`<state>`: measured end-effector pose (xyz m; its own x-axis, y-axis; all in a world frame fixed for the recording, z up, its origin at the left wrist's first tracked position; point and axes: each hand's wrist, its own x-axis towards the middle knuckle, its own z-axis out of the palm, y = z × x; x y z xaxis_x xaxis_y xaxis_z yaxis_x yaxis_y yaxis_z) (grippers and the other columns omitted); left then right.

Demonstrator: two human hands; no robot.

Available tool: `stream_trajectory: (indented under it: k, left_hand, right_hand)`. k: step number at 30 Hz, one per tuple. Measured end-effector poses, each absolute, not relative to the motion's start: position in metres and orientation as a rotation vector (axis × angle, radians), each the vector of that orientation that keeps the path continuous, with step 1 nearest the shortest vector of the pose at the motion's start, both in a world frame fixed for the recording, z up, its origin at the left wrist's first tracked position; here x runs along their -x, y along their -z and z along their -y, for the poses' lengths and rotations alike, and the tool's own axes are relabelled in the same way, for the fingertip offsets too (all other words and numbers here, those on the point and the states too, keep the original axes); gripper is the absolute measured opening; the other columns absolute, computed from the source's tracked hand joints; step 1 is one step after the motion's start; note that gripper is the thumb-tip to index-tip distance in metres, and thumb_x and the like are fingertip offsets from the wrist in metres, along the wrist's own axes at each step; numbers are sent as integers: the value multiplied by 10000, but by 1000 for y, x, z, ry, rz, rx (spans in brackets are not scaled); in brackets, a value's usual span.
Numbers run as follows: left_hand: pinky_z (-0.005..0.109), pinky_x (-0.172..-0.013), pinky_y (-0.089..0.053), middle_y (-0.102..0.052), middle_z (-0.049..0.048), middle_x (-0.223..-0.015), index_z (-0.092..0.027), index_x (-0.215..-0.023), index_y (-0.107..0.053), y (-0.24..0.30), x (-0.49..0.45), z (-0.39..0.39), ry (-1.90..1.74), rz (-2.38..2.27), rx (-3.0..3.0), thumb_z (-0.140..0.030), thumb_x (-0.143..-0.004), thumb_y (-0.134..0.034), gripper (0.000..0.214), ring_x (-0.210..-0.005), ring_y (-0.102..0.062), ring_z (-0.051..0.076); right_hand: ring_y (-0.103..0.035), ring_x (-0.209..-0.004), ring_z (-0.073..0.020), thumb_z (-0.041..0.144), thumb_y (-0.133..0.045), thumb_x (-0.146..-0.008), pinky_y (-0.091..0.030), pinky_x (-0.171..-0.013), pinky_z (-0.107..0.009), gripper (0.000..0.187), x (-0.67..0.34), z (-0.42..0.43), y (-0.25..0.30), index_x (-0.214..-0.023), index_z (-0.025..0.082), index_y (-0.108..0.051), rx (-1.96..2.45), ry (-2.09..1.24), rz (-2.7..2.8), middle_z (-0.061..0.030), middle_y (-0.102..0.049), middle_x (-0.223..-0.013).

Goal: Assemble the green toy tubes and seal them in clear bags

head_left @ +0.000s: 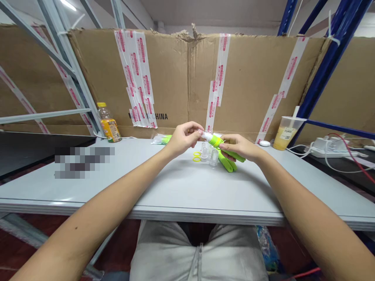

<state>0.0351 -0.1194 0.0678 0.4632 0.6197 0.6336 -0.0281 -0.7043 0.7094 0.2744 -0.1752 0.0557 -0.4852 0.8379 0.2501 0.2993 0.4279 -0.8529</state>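
Note:
My right hand (240, 146) is closed around a slim lime-green tube (215, 141) with a ribbed collar and a white nozzle (206, 136). The tube points left and a little upward, above the table. With thumb and fingers, my left hand (184, 137) pinches the tip of the nozzle; the fingers partly hide what is at the very end. Below the hands, more lime-green tubes (228, 163) lie on the tabletop. Beside them stand several clear plastic caps (213, 158), with yellow-green rings (196, 159) to their left.
Behind my left hand lies a clear bag (158, 138) with something green inside. A yellow-capped bottle (110, 127) stands at the back left. At the back right are a drink cup (287, 133), a white oval object (265, 143) and a power strip (329, 147) with cables. Cardboard (175, 86) walls the back.

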Motion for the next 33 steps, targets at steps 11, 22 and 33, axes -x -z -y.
stream_trajectory:
  k: [11,22,33]
  left_hand:
    - [232,-553,-434,-600,-17,-823,-197,-1187,-470,-49,-44,117,-1206,-531,-2210,-415,-847,-666,449,-559,-525,76]
    - [354,-779,-462,-592,87,-1086,-219,-1257,-584,-26,-55,131,-841,-712,-3060,-369,-929,-525,365,-869,-605,216]
    - [315,-667,-406,-596,31,-886,-198,-999,-532,-26,-55,134,-785,-662,-2811,-364,-840,-634,252,-729,-544,174]
  right_hand:
    - [-574,-521,-132,451,-706,-843,-460,-512,-272,322,-276,172,-56,-953,196,-543,789,-1133,1711,4,-606,-723]
    - [-587,-561,-153,425,-719,-828,-479,-554,-310,308,-277,170,-57,-916,207,-519,755,-1169,1600,-8,-611,-754]
    - [-577,-551,-144,414,-702,-847,-464,-545,-294,293,-277,167,-53,-935,196,-527,798,-1136,1684,1,-599,-732]
